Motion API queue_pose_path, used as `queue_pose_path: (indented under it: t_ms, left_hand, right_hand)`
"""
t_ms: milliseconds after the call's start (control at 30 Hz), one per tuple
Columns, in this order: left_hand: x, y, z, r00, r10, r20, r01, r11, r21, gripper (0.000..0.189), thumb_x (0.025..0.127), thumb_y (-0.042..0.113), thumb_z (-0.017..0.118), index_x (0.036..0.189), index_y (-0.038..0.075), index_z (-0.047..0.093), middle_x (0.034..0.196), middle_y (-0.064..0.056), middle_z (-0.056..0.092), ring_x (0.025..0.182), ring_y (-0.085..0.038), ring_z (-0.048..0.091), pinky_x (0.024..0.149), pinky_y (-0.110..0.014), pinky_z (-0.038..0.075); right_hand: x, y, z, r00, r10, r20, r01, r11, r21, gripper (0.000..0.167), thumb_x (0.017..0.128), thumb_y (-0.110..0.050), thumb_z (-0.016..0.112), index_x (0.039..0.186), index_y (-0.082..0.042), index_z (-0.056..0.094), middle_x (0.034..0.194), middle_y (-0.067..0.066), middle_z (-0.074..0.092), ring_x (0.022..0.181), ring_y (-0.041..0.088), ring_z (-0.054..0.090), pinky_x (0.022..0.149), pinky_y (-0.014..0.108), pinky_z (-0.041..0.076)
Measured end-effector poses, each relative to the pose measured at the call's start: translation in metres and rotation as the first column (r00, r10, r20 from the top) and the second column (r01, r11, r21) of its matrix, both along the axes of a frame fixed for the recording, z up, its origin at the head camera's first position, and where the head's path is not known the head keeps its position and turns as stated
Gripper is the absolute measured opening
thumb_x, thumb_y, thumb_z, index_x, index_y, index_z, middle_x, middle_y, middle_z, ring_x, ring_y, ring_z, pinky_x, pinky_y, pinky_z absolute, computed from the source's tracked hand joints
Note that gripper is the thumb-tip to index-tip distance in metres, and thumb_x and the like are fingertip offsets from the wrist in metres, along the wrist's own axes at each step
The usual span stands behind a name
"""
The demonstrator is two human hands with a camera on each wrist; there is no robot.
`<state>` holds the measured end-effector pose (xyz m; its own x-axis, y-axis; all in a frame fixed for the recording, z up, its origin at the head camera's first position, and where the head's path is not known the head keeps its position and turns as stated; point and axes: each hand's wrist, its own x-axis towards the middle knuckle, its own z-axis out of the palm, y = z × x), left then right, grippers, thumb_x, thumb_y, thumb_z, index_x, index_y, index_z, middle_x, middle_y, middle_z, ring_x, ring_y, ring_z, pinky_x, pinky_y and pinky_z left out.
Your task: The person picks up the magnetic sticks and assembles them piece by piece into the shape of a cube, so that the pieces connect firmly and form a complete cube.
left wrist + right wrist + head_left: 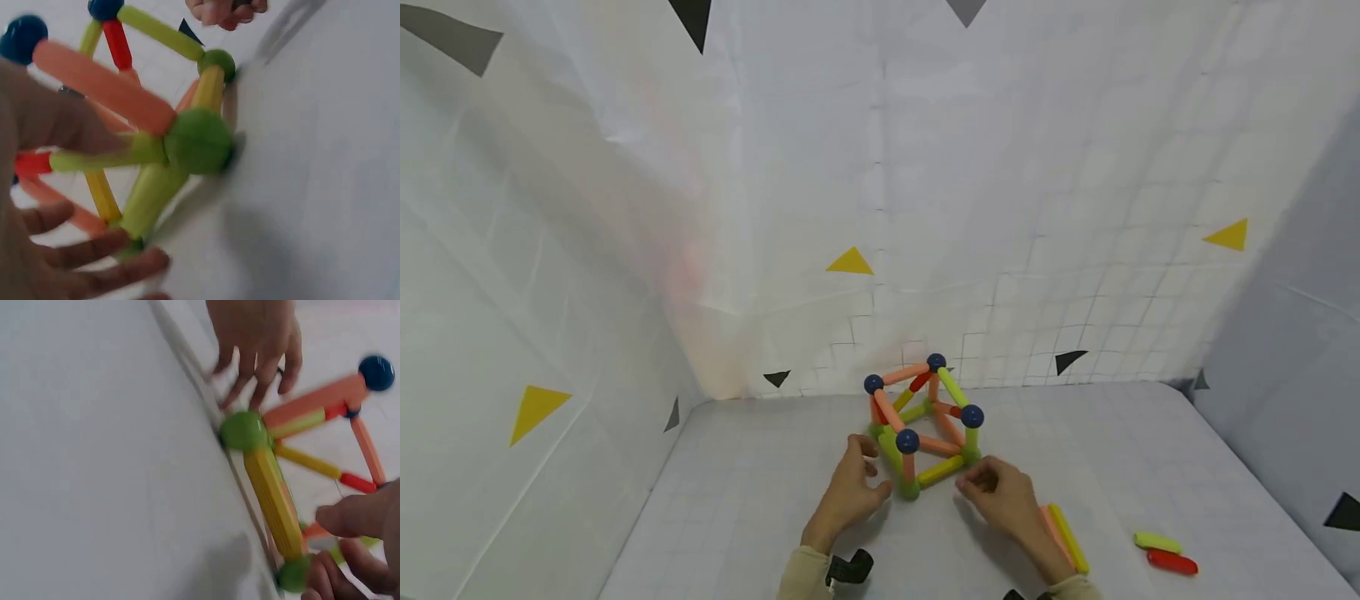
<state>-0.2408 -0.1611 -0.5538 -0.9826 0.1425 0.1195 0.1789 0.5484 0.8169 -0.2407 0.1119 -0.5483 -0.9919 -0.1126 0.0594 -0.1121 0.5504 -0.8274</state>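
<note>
A cube-like frame of sticks and balls stands on the table. Dark blue balls (907, 441) form its top corners, and green balls (908, 487) sit at the bottom ones. Orange, yellow, red and light green sticks join them, with a yellow stick (941, 472) along the front base. My left hand (850, 486) is at the frame's left side, its fingers spread and holding nothing in the left wrist view. Close by the front right corner is my right hand (1000, 493), fingers loosely bent and no piece between them. In the right wrist view its fingertips (331, 519) overlap the frame.
Beside my right forearm lie a loose yellow stick (1068, 537) and an orange stick (1055, 533). Farther right, a light green stick (1157, 543) touches a red stick (1173, 562). White sheeting (1000, 208) with coloured triangles rises behind the white table (737, 500).
</note>
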Motion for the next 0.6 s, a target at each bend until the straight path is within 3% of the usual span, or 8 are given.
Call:
queue_pose_path:
  t_ms: [67,100,200,300,367,467,600]
  left_hand:
    - [0.001,0.007,0.001,1.0,0.004,0.023,-0.002,0.995,-0.098,0.062,0.089,0.032,0.082,0.13,0.006,0.043,0.119,-0.012,0.057,0.102,-0.024,0.059,0.085,-0.04,0.053]
    - [0.002,0.011,0.001,1.0,0.013,0.028,-0.009,0.989,-0.149,0.067,0.088,0.042,0.084,0.128,0.007,0.044,0.115,-0.01,0.056,0.099,-0.022,0.057,0.082,-0.039,0.052]
    - [0.003,0.024,-0.002,0.998,0.057,0.003,-0.054,0.96,-0.276,0.074,0.083,0.055,0.087,0.123,0.007,0.047,0.106,-0.007,0.053,0.094,-0.019,0.05,0.075,-0.037,0.05]
    - [0.004,0.034,-0.007,0.993,0.097,-0.065,-0.113,0.934,-0.34,0.069,0.081,0.05,0.091,0.117,0.007,0.05,0.101,-0.005,0.052,0.092,-0.019,0.045,0.069,-0.033,0.047]
    - [0.005,0.035,-0.01,0.988,0.109,-0.11,-0.14,0.932,-0.333,0.061,0.08,0.041,0.093,0.113,0.008,0.052,0.099,-0.004,0.053,0.091,-0.018,0.044,0.067,-0.031,0.045]
    - [0.005,0.033,-0.013,0.977,0.129,-0.168,-0.171,0.948,-0.269,0.052,0.08,0.027,0.093,0.109,0.01,0.053,0.096,-0.002,0.057,0.087,-0.015,0.048,0.067,-0.029,0.043]
    - [0.002,0.027,-0.017,0.959,0.166,-0.23,-0.205,0.966,-0.156,0.047,0.08,0.012,0.091,0.109,0.01,0.054,0.092,-0.003,0.063,0.083,-0.014,0.056,0.07,-0.029,0.045]
  right_hand:
    - [-0.006,0.005,-0.001,0.992,-0.116,-0.045,0.116,0.993,0.006,0.034,0.09,-0.018,0.086,0.116,-0.006,0.068,0.109,0.01,0.075,0.096,0.023,0.071,0.082,0.035,0.061]
    - [-0.009,0.007,-0.002,0.989,-0.132,-0.068,0.133,0.991,0.016,0.043,0.09,-0.018,0.086,0.125,-0.005,0.065,0.118,0.015,0.073,0.104,0.028,0.071,0.088,0.04,0.061]
    - [-0.016,0.009,-0.006,0.994,-0.068,-0.09,0.073,0.995,0.063,0.064,0.092,-0.018,0.083,0.146,-0.002,0.052,0.141,0.022,0.063,0.125,0.039,0.064,0.103,0.055,0.055]
    - [-0.018,0.008,-0.011,0.993,0.015,-0.12,-0.003,0.995,0.098,0.069,0.093,-0.016,0.081,0.152,0.0,0.047,0.145,0.024,0.06,0.131,0.043,0.06,0.108,0.061,0.05]
    - [-0.018,0.007,-0.014,0.988,0.027,-0.15,-0.012,0.995,0.1,0.064,0.092,-0.013,0.081,0.148,0.0,0.052,0.142,0.022,0.063,0.127,0.042,0.063,0.107,0.061,0.05]
    - [-0.016,0.007,-0.017,0.981,0.005,-0.193,0.01,0.997,0.077,0.052,0.09,-0.007,0.081,0.138,-0.002,0.062,0.134,0.017,0.068,0.117,0.036,0.068,0.101,0.056,0.054]
    - [-0.017,0.008,-0.018,0.984,-0.004,-0.178,0.018,0.997,0.077,0.041,0.089,-0.006,0.083,0.127,-0.006,0.069,0.123,0.011,0.072,0.105,0.025,0.069,0.092,0.043,0.057]
